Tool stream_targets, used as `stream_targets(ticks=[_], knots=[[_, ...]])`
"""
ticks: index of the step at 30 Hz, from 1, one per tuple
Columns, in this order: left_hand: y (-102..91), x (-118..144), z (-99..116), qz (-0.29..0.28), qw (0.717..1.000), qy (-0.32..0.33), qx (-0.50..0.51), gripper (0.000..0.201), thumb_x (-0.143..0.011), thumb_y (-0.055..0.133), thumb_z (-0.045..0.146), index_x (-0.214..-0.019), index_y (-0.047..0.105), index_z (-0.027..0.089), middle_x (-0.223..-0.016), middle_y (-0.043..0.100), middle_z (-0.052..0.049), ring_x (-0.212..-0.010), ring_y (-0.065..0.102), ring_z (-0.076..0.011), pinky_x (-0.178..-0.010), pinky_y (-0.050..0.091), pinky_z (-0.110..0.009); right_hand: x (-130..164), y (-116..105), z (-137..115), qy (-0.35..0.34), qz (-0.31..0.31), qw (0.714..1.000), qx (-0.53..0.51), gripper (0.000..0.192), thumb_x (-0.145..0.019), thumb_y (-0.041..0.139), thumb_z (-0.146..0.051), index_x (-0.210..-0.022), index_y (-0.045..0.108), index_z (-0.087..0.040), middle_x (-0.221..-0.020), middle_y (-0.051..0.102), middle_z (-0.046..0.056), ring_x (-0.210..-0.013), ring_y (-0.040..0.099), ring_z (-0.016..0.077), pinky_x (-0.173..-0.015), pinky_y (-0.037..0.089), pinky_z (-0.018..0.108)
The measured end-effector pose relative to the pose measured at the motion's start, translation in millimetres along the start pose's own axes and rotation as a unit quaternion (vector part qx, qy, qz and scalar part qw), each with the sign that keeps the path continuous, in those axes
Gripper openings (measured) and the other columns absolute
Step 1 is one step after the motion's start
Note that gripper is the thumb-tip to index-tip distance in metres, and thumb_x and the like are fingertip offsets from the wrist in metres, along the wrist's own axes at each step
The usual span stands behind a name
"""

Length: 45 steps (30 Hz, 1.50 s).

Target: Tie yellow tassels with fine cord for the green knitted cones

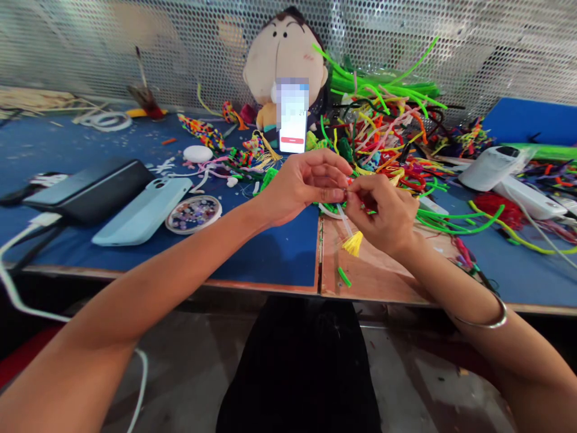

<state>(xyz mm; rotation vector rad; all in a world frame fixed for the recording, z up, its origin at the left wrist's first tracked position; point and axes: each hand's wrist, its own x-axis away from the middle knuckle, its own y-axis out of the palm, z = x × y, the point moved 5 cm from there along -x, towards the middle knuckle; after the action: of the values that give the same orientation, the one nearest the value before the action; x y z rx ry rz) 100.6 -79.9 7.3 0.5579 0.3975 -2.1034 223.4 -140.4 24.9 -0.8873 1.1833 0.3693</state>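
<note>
1. Left fingers: our left hand (300, 187) has thumb and forefinger brought narrow, tips pinched at a small dark piece (345, 192). Its remaining fingers curl loosely above.
2. Right fingers: our right hand (386, 211) has thumb and forefinger equally narrow, meeting the same piece from the opposite side.
3. Position of the piece: directly between the two sets of fingertips. The fingers cover most of it, so we cannot tell its shape or long axis.
4. Governing relation: a pale strip (345, 221) lies just below the fingertips and ends in a yellow tassel (352, 244). Its long axis runs from the fingertips down toward our body, leaning slightly right. Our right hand is nearer the tassel. We cannot tell whether strip and piece are joined.
5. Below the fingers, toward us: a short green offcut (344, 276) lies on the brown board (374, 279).
6. Beyond the fingers: a lit phone (293, 129) stands before a plush doll (283, 57); tangled coloured stems (387, 135) spread to its right.
7. Left of the fingers: a bead dish (193, 214), then a light-blue phone (142, 213), both well apart.
</note>
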Motion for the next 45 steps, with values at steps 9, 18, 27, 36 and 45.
stream_targets(ticks=[9,18,27,36,45], knots=[[0.6,-0.3,0.6,0.006,1.0,0.016,-0.018,0.041,-0.06,0.08,0.047,-0.084,0.06,0.02,-0.078,0.064,0.002,-0.076,0.068,-0.013,-0.065,0.058,-0.024,-0.1,-0.4,-1.0,-0.009,-0.005,1.0,0.016,0.006,-0.083,0.05,-0.016,-0.081,0.051,-0.021,-0.062,0.058,-0.005,-0.05,0.053,0.0063,-0.049,0.043,0.018],[-0.9,5.8,12.5,0.067,0.958,0.16,-0.228,0.011,-0.08,0.064,0.024,-0.091,0.063,0.022,-0.085,0.063,0.0,-0.076,0.063,-0.0092,-0.071,0.056,-0.023,0.5,16.1,23.3,0.237,-0.044,0.938,-0.249,0.007,-0.079,0.047,-0.017,-0.074,0.045,-0.021,-0.053,0.044,-0.009,-0.04,0.038,0.003,-0.038,0.031,0.015],[6.3,19.1,28.9,0.153,0.809,0.293,-0.485,0.006,-0.086,0.056,0.02,-0.086,0.062,0.022,-0.077,0.064,0.001,-0.074,0.061,-0.0107,-0.07,0.05,-0.026,6.7,37.5,31.3,0.359,-0.089,0.812,-0.451,0.011,-0.079,0.05,-0.024,-0.07,0.043,-0.021,-0.044,0.028,-0.012,-0.034,0.025,0.0028,-0.033,0.022,0.017],[8.1,20.4,26.7,0.135,0.803,0.311,-0.49,0.008,-0.086,0.055,0.018,-0.088,0.061,0.022,-0.081,0.064,0.001,-0.078,0.061,-0.0109,-0.071,0.049,-0.026,9.1,38.9,31.2,0.345,-0.096,0.821,-0.444,0.009,-0.081,0.048,-0.024,-0.073,0.043,-0.022,-0.045,0.028,-0.012,-0.034,0.024,0.0032,-0.033,0.02,0.018],[8.6,20.6,28.2,0.128,0.793,0.327,-0.497,0.008,-0.085,0.056,0.014,-0.086,0.061,0.02,-0.081,0.064,0.001,-0.077,0.061,-0.0098,-0.07,0.049,-0.024,10.4,40.0,32.9,0.377,-0.088,0.798,-0.463,0.007,-0.076,0.051,-0.019,-0.071,0.045,-0.021,-0.043,0.03,-0.012,-0.034,0.025,0.0034,-0.035,0.019,0.018]])
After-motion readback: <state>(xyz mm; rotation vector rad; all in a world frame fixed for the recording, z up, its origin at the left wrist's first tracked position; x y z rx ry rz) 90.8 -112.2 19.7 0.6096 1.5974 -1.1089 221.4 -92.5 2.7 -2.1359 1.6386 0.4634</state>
